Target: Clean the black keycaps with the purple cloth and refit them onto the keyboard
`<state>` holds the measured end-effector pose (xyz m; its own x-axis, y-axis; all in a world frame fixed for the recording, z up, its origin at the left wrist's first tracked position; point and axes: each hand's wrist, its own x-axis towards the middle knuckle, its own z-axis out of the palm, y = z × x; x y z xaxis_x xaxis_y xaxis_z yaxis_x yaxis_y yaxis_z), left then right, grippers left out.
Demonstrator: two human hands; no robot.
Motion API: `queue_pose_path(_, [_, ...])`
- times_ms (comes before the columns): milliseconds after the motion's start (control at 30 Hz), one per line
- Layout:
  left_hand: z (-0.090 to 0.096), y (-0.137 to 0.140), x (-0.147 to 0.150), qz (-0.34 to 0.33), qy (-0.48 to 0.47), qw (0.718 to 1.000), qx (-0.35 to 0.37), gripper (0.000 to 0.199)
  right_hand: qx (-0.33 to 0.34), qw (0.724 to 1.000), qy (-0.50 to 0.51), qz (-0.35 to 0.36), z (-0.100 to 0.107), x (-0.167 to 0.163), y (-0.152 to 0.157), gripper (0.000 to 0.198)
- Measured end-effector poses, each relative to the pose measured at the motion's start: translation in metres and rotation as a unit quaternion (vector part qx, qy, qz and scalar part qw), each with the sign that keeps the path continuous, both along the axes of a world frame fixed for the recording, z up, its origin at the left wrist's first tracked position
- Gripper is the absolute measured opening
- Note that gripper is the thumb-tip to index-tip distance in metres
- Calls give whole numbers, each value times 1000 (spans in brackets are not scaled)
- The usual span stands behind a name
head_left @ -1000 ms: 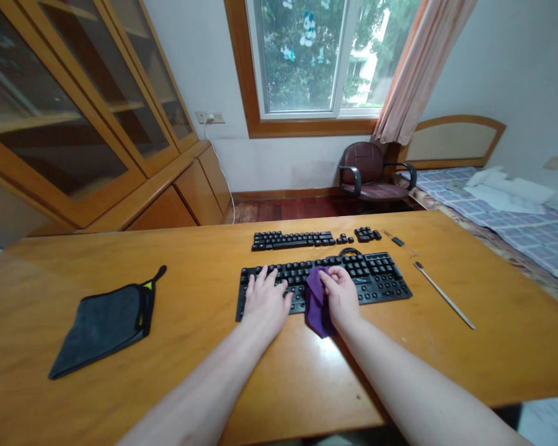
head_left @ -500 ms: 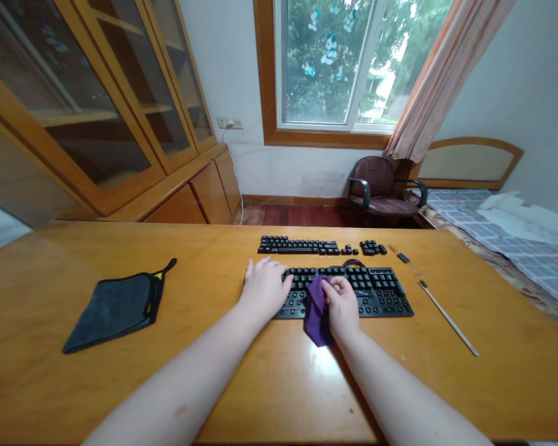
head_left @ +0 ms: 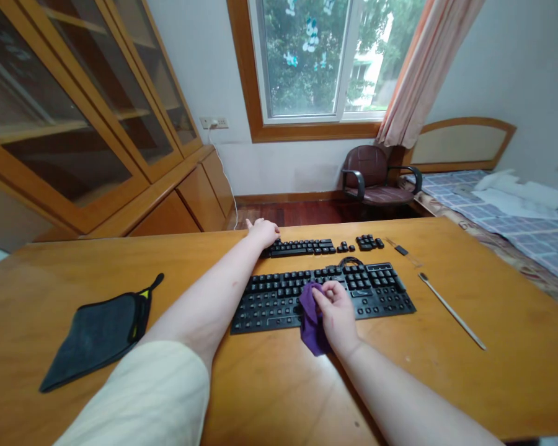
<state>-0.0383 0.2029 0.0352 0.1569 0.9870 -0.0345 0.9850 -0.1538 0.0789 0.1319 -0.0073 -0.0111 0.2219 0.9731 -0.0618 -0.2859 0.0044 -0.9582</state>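
Note:
My left hand reaches out to the left end of the row of loose black keycaps. Some of its fingers stretch out apart; the fingertips by the keycaps are partly hidden. Closer to me lies a black keyboard base, with many of its key positions bare of caps. A purple cloth is pinched between the thumb and fingers of my right hand, draped over the keyboard's front middle. Smaller groups of keycaps sit to the right of the long row.
A folded dark grey cloth bag lies at left on the wooden table. On the right are a thin brush and a small wire tool with a black handle. Past the table stand a chair and a bed.
My left hand has left the keyboard and moved forward to the loose keycaps. My right hand still holds the purple cloth at the keyboard. The view has shifted slightly.

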Motion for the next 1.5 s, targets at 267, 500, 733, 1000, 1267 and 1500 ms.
queue_pose_path(267, [-9,17,9,29,19,998,-43,23,-2,1000,7,16,4,-3,-3,25])
queue_pose_path(500, [-11,16,15,38,1,998,-41,28,-1,1000,15,13,-2,-3,-2,26])
queue_pose_path(733, [-10,17,5,47,-15,998,-40,41,-1,1000,5,15,2,-3,-3,26])
queue_pose_path(1000, [-16,17,9,40,-31,998,-42,24,8,1000,6,17,0,-4,-1,24])
queue_pose_path(1267, [-19,12,21,10,-53,998,17,13,17,999,25,18,-5,-7,1,25])
queue_pose_path(1500, [6,-7,30,-30,-157,979,124,19,22,1000,12,15,-7,-7,2,23])
